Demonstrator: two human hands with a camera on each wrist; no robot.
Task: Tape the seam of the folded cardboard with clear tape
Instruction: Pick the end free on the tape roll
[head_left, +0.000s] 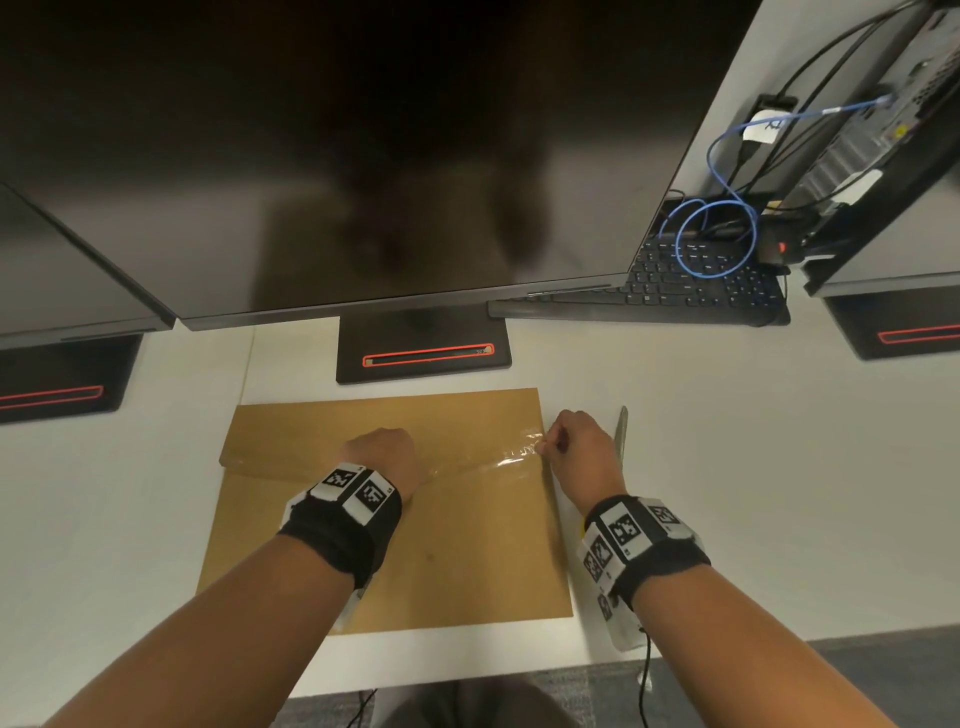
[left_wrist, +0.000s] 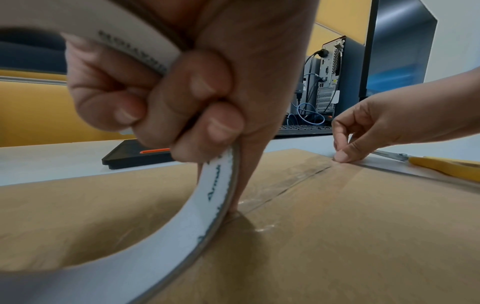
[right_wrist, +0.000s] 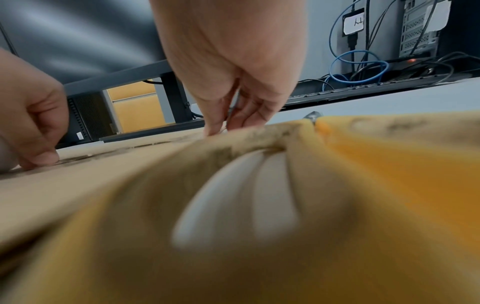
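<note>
The folded brown cardboard (head_left: 415, 545) lies flat on the white desk (head_left: 727, 467). Its seam (left_wrist: 285, 186) runs left to right. My left hand (head_left: 382, 454) sits at mid-seam and grips the tape roll (left_wrist: 221, 197), fingers (left_wrist: 207, 121) curled through its white core. A strip of clear tape (head_left: 493, 460) stretches from there along the seam to the cardboard's right edge. There my right hand (head_left: 550, 447) pinches the tape's end down, thumb and forefinger (left_wrist: 341, 156) together. The head view hides the roll under my left hand.
Scissors (head_left: 621, 428) with yellow handles (left_wrist: 441, 165) lie just right of the cardboard, partly under my right wrist. Monitors (head_left: 363, 156) on black stands (head_left: 423, 353) rise behind. A keyboard (head_left: 675, 291), blue cable (head_left: 717, 239) and computer tower (head_left: 883, 104) stand back right.
</note>
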